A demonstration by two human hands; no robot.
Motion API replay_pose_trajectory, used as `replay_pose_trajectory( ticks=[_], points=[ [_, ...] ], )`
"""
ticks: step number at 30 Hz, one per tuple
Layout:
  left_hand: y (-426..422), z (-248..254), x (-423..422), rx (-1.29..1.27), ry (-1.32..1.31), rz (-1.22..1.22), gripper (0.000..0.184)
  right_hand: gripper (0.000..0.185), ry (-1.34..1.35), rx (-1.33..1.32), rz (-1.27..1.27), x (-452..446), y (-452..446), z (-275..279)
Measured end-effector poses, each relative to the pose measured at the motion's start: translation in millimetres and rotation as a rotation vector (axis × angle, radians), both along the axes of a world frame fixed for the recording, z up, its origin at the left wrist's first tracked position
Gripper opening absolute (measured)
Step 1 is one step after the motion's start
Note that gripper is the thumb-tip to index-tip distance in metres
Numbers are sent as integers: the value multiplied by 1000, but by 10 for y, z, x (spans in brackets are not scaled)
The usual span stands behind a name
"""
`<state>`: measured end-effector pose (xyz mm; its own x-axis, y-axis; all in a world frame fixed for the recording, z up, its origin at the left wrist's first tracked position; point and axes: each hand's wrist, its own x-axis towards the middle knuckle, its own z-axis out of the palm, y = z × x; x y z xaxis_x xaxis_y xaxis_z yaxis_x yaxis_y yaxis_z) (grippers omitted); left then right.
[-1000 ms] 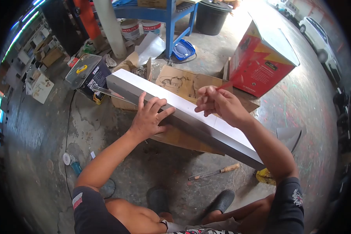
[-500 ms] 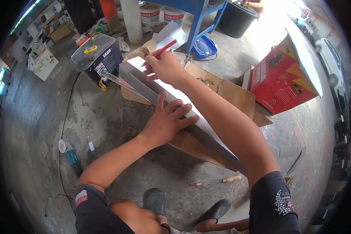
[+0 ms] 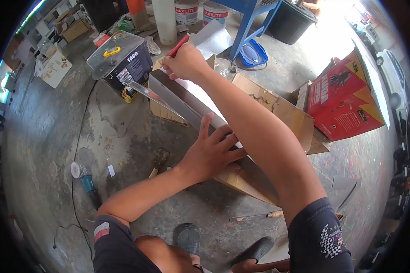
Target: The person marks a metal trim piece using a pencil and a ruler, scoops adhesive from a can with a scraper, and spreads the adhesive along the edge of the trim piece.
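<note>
A long grey folded sheet-metal piece (image 3: 183, 103), with a bright white inner face, lies slantwise over cardboard (image 3: 247, 183). My left hand (image 3: 209, 152) rests on it near the middle, fingers spread. At its far end, my right hand (image 3: 190, 63) grips a red pencil or marker (image 3: 181, 44), whose lower tip is hidden behind the fingers. My right forearm crosses over the metal and covers part of it. Alongside the far end, a narrow shiny strip (image 3: 146, 91) sticks out to the left.
Left stand a dark TACO tub (image 3: 134, 68) and, lower, a teal angle grinder (image 3: 86, 183) with its cord. A red carton (image 3: 337, 102) is at right. A wooden-handled tool (image 3: 255, 216) lies near my feet. Behind are a blue-framed stand (image 3: 239, 32) and paint pails (image 3: 187, 14).
My right hand has moved toward the metal's far end, still holding the red pencil or marker. My left hand stays spread on the metal. The whole view has shifted slightly.
</note>
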<state>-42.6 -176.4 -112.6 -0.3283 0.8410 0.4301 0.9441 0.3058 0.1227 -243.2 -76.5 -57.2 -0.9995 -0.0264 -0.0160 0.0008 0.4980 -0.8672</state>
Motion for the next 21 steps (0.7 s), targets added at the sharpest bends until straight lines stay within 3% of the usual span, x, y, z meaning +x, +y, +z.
replay_pose_trajectory(
  ticks=[4,7,21],
  points=[
    [-6,-4,-2,-11,3,3,69,27,-74,-21,-3,-63,-26,-6],
    [-1,-3,1,-18,-8,2,69,35,-26,15,-10,-61,-33,-39],
    [-5,-23,-7,-7,-8,2,71,39,38,101,56,-284,15,-302]
  ],
)
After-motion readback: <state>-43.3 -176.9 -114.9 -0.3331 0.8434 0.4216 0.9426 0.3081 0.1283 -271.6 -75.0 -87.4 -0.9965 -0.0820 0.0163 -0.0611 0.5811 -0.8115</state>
